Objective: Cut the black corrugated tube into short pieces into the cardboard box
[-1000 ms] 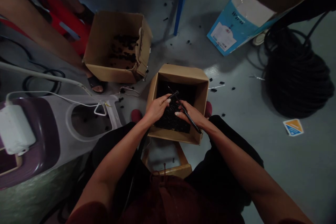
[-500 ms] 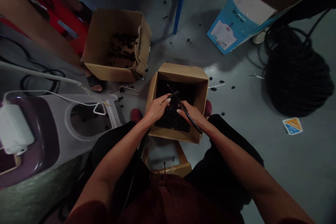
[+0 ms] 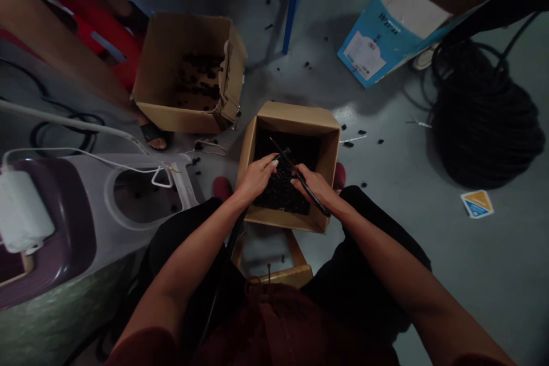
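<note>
An open cardboard box (image 3: 300, 111) stands between my knees, its inside covered with small black pieces (image 3: 274, 191). Above it, my left hand (image 3: 256, 179) is closed around the end of a black tube (image 3: 283, 152), which sticks out past the fingertips. A dark length of the same look hangs below my left forearm. My right hand (image 3: 312, 182) is closed on a long, narrow black knife (image 3: 315, 199). The knife's thin pointed end crosses the tube just beyond my left fingertips. Whether blade and tube touch, I cannot tell.
Another cardboard box (image 3: 156, 86) with black pieces sits beyond, beside a person's sandalled foot (image 3: 155, 138). A grey plastic stool (image 3: 100, 200) is at left. A blue carton (image 3: 364, 63) and a big black coil (image 3: 484, 126) lie at right. Black bits dot the floor.
The knife's pointed end has shifted slightly to the left. Both hands hold nearly the same position and grip.
</note>
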`<state>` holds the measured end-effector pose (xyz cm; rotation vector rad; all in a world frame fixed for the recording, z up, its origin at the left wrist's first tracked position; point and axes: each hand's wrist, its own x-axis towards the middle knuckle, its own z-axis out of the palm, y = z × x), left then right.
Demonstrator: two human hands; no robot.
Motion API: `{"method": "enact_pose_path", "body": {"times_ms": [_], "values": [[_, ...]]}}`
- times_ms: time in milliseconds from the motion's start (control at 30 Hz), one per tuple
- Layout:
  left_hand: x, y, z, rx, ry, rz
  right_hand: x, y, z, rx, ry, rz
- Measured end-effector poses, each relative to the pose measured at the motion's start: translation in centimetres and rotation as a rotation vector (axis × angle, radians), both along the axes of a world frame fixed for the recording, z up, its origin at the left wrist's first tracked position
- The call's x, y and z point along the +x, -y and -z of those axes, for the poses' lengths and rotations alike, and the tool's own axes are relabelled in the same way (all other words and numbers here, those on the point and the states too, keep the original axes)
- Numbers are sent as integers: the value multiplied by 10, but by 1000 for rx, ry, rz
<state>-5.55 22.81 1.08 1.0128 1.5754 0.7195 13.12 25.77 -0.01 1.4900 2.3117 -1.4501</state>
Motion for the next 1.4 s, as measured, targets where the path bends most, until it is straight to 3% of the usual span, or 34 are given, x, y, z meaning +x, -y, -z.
{"method": "enact_pose_path", "body": {"times_ms": [367, 867, 1067, 1233, 1400], "values": [[0, 3, 14, -45, 6, -38, 3, 0, 5, 35, 118, -53], [3, 5, 22, -101, 13, -32, 14, -2, 16, 97, 242, -88], [9, 2, 8, -157, 130, -98, 15, -9, 15, 27, 41, 125], [14, 2, -4, -214, 239, -96, 7, -12, 11, -245, -285, 401], [21, 4, -10, -232, 281, -53, -1, -14, 8, -396, -513, 550]]}}
